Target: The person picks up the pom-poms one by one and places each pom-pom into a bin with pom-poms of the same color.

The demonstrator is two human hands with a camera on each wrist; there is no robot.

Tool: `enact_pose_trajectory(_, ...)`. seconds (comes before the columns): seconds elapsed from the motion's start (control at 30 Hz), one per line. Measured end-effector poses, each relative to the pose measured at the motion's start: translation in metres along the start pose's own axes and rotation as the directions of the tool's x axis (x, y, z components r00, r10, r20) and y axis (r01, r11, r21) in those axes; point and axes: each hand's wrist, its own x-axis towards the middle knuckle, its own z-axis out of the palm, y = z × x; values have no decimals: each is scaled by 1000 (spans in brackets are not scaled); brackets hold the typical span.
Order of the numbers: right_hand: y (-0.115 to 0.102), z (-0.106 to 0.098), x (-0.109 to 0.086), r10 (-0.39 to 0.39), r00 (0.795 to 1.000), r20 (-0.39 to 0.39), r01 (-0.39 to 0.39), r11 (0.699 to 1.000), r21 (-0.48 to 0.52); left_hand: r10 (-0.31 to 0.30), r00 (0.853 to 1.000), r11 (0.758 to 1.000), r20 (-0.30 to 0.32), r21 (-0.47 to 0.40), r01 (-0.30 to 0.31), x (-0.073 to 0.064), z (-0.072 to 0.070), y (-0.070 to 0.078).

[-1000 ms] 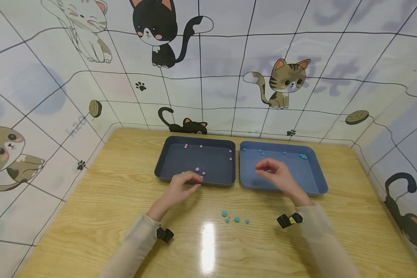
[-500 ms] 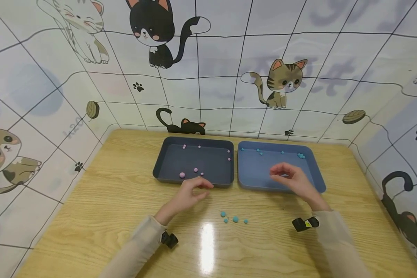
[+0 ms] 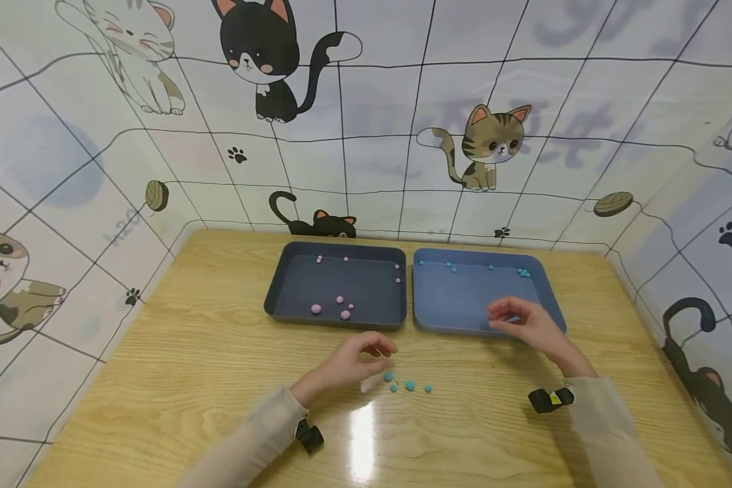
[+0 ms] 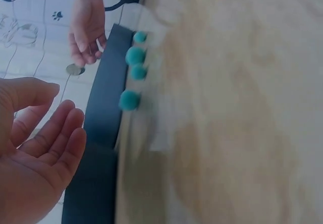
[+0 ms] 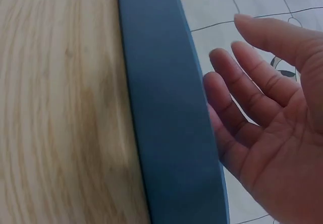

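Note:
Several small teal balls (image 3: 410, 385) lie on the table in front of two trays. My left hand (image 3: 355, 360) hovers just left of them, thumb and fingers apart, holding nothing; the left wrist view shows the same teal balls (image 4: 129, 100) to the right of its fingers. Over the front part of the blue tray (image 3: 457, 331) is my right hand (image 3: 533, 329), its fingers loosely bent around nothing. Several teal balls (image 3: 523, 272) sit along the blue tray's back. In the dark tray (image 3: 305, 318), pink balls (image 3: 316, 309) of differing sizes are scattered.
The two trays stand side by side on the wooden table (image 3: 177, 366), near the back wall (image 3: 378, 169) with its printed cats. Walls also rise at left and right. A glare spot shines on the table's front.
My left hand has moved from the dark tray's front edge right and toward me, leaving pink balls visible in the tray. My right hand has shifted right and slightly nearer over the blue tray.

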Motion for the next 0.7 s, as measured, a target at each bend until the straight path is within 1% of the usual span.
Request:
enact_pose_trajectory(0.13,8,-1,-2,-19,998,51,19,1000,6,-18,999,1000,43,-23,19,0,8,-2)
enact_pose_trajectory(0.27,14,-2,-3,-35,993,110,35,999,3,-39,997,999,60,-23,41,0,13,-2)
enact_pose_trajectory(0.43,13,-7,-5,-26,992,126,32,998,-48,-62,996,998,71,-1,62,0,15,-4)
enact_pose_trajectory(0.6,14,-13,-5,-13,989,146,27,995,-95,-84,991,996,103,-6,86,0,18,-6)
enact_pose_trajectory(0.7,16,-17,-5,9,987,159,9,994,-111,-108,987,994,116,-6,109,1,18,-6)
